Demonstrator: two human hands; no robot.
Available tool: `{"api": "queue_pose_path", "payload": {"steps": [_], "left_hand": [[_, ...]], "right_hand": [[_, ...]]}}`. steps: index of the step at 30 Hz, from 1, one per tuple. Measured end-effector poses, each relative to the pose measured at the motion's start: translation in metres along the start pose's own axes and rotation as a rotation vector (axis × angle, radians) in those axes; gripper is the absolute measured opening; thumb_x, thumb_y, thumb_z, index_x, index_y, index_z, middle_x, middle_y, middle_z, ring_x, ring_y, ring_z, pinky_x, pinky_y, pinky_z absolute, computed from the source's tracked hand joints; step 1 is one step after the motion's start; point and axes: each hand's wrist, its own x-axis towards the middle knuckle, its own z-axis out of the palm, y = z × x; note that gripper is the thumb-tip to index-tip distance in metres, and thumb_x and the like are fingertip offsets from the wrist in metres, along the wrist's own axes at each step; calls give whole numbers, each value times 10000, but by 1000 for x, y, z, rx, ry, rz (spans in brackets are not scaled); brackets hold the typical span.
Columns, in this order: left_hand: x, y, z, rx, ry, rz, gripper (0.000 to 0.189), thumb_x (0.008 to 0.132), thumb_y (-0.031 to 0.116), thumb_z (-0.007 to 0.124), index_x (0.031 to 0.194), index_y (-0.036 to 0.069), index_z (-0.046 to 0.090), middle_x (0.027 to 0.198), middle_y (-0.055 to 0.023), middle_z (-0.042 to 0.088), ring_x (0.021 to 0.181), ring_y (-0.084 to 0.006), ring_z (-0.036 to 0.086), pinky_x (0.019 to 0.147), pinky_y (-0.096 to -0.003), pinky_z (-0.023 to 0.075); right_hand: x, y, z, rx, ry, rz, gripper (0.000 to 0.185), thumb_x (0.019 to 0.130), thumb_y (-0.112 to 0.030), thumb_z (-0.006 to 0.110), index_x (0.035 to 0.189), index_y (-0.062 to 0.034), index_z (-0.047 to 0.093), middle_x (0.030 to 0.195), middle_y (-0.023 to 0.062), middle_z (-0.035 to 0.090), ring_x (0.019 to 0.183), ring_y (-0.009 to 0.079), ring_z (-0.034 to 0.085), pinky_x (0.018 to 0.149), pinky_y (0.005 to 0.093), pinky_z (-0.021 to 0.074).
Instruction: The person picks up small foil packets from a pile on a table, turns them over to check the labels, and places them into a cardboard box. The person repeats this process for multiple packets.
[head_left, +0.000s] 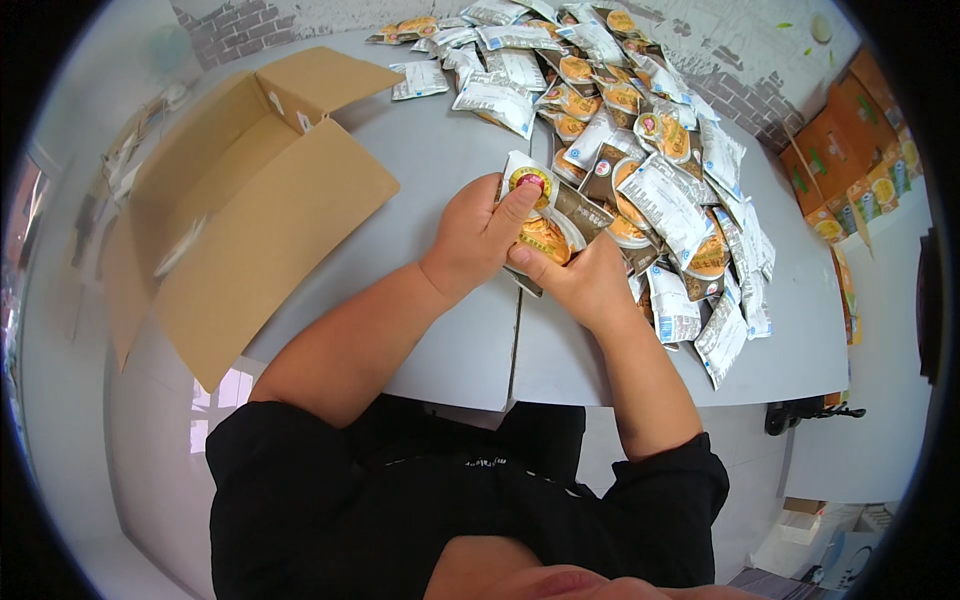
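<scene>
Both my hands hold printed food packets in front of me, above the near middle of the grey table. My left hand (476, 232) grips their left side, its thumb over the round emblem on the top packet (551, 236). My right hand (589, 285) holds the lower right corner, thumb on the printed picture. Another packet edge shows beneath the top one; how many I hold cannot be told. Just beyond and to the right lies a large heap of similar packets (667, 210), some with the white back up, others with the brown picture side up.
An open cardboard box (277, 240) stands at the table's left, flaps spread and inner walls bare. The grey table (472, 352) has a seam running towards me. Orange cartons (832, 142) stand beyond its right edge. A brick-patterned wall (247, 34) borders the far side.
</scene>
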Motion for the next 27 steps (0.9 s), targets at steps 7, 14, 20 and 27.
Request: {"api": "queue_pose_path", "payload": {"steps": [7, 14, 20, 27], "left_hand": [[-6, 2, 1, -81, -17, 65, 415, 973, 389, 523, 942, -20, 588, 825, -107, 621, 735, -156, 573, 660, -305, 475], [8, 12, -16, -151, -357, -135, 413, 994, 381, 474, 1079, -14, 561, 1002, -84, 608, 926, -118, 560, 822, -283, 460], [4, 31, -14, -506, -408, -242, 414, 996, 363, 470, 1128, -18, 564, 1042, -112, 642, 943, -149, 620, 841, -294, 499], [-1, 40, -11, -658, -314, -376, 496, 998, 453, 417, 1037, -8, 595, 925, -122, 663, 814, -155, 651, 750, -289, 533]], "right_hand": [[-5, 7, 5, 61, -49, 20, 447, 809, -380, 726, 1146, -102, 632, 978, 109, 689, 893, 262, 666, 785, 353, 509], [-14, 6, 9, 5, -1, -139, 317, 870, -327, 669, 1098, -108, 642, 984, 110, 681, 884, 283, 658, 771, 371, 512], [-17, 7, 15, 46, -17, -193, 316, 851, -297, 698, 1087, -95, 639, 933, 113, 687, 829, 309, 667, 730, 378, 528], [-15, 1, 15, 5, -49, -353, 268, 846, -257, 695, 1056, -100, 644, 855, 127, 680, 760, 320, 660, 665, 384, 525]]}}
